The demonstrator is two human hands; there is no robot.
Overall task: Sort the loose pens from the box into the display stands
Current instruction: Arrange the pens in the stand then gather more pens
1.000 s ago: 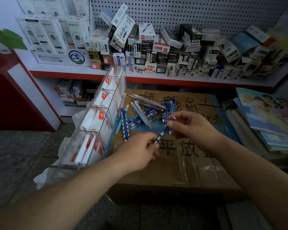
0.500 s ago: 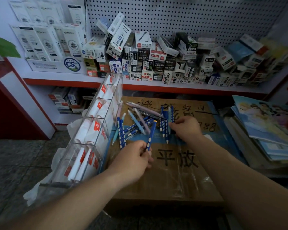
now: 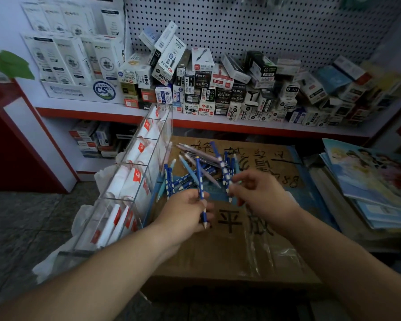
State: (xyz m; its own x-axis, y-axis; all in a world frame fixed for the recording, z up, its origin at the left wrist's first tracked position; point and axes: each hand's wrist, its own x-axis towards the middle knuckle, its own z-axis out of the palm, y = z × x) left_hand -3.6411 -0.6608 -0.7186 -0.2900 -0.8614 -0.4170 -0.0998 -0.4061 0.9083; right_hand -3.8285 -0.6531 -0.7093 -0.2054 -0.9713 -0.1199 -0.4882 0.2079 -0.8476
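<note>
2 slim dotted pens (image 3: 200, 181), pinched by left hand (image 3: 185, 210) and right hand (image 3: 262, 195).

Small stationery cartons (image 3: 204, 89) are crowding a red-edged white shelf (image 3: 218, 124) well beyond the fingers (image 3: 248, 179), with a grey pegboard (image 3: 264, 24) rising behind them. Tall white packs (image 3: 67, 56) are standing far up and to the left of the fingers, near a green leaf (image 3: 12, 64). Illustrated booklets (image 3: 375, 177) are lying stacked well to the fingers' right, while a white plastic bag (image 3: 103, 179) is showing to their left.
</note>
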